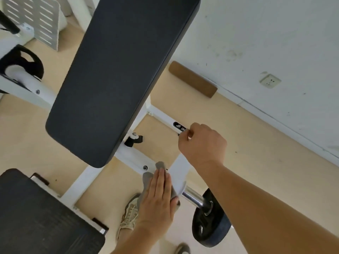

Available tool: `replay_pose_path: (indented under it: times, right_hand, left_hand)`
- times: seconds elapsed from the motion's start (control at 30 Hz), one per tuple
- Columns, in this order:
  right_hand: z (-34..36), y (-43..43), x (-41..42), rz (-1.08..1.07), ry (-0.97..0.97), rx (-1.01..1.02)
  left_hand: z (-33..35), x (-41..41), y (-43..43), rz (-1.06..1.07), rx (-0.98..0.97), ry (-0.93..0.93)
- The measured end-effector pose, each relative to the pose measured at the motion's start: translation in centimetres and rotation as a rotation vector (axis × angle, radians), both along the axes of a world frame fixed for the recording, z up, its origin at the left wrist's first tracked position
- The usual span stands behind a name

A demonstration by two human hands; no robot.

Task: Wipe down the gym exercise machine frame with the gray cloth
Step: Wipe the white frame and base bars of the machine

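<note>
Two black pads crowd the white frame [132, 158]: back pad [121, 76] at eleven o'clock, seat pad [36, 217] at eight; a weight plate [211, 222] sits at five. The left hand [159, 195], fingers straight and pressed together, flattens the gray cloth [146, 177] on the frame at six o'clock. The right hand [201, 143] curls its fingers round the frame at three, half-covering a black label [178, 125]; only "B" reads.

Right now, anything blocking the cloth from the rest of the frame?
Left hand presses the cloth flat on the frame; nothing between them. Further along, the right hand grips the frame by the logo, covering that stretch. A bolt sits just left of the cloth.
</note>
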State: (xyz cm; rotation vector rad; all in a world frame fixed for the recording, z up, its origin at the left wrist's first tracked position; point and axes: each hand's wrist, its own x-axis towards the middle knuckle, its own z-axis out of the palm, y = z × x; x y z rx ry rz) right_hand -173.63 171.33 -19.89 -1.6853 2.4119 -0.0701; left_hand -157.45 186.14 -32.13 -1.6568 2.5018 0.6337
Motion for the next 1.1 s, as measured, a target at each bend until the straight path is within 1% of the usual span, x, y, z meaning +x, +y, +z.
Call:
replay_pose_path:
  times: [0.07,0.13,0.2,0.33,0.4,0.47,0.53,0.63,0.73,0.83,0.9,0.97,1.0,1.03,1.1]
  right_hand:
    - [-0.1,0.0,-0.2,0.036,-0.03,-0.018]
    - [-0.3,-0.1,-0.4,0.043,-0.036,-0.029]
    - [-0.7,-0.3,-0.5,0.049,-0.021,-0.048]
    - [-1.4,-0.3,-0.8,0.068,0.011,-0.098]
    - [-1.6,-0.5,-0.9,0.065,0.029,-0.117]
    - [-1.6,-0.6,-0.9,0.063,0.033,-0.111]
    - [-1.5,-0.5,-0.9,0.068,0.007,-0.087]
    - [-1.4,-0.4,-0.8,0.07,-0.023,-0.086]
    - [-1.5,-0.4,-0.6,0.057,-0.005,-0.104]
    - [-1.7,-0.6,-0.6,0.063,0.008,-0.114]
    - [-1.8,-0.5,-0.8,0.067,0.014,-0.121]
    - [-1.8,-0.4,-0.9,0.071,0.026,-0.128]
    - [-1.8,-0.5,-0.9,0.073,0.033,-0.133]
    - [-1.7,-0.5,-0.9,0.075,0.036,-0.134]
    - [-1.6,-0.5,-0.9,0.075,0.034,-0.117]
  left_hand:
    - [-0.3,0.4,1.4,0.035,-0.008,-0.031]
    - [-0.1,-0.8,0.7,0.065,0.002,-0.065]
    - [-0.2,-3.0,-1.6,0.076,-0.045,-0.06]
    - [-0.7,-7.1,-7.3,0.031,-0.063,-0.025]
    - [-0.7,-7.7,-8.1,0.053,-0.073,-0.017]
    - [-0.7,-6.5,-6.5,0.074,-0.095,0.011]
    - [-1.1,-4.1,-2.6,0.112,-0.124,0.028]
    - [-1.5,0.2,3.5,0.186,-0.11,0.075]
    - [-1.5,1.0,3.9,0.205,-0.088,0.078]
    - [-0.7,-2.1,-1.5,0.222,-0.016,0.048]
    - [-0.3,-4.4,-6.6,0.269,0.094,0.074]
    - [-0.4,-6.0,-9.9,0.304,0.236,0.189]
    - [-0.4,-6.4,-10.3,0.335,0.25,0.268]
    - [-0.3,-6.3,-9.8,0.354,0.214,0.304]
    - [-0.9,-4.8,-6.8,0.354,0.018,0.245]
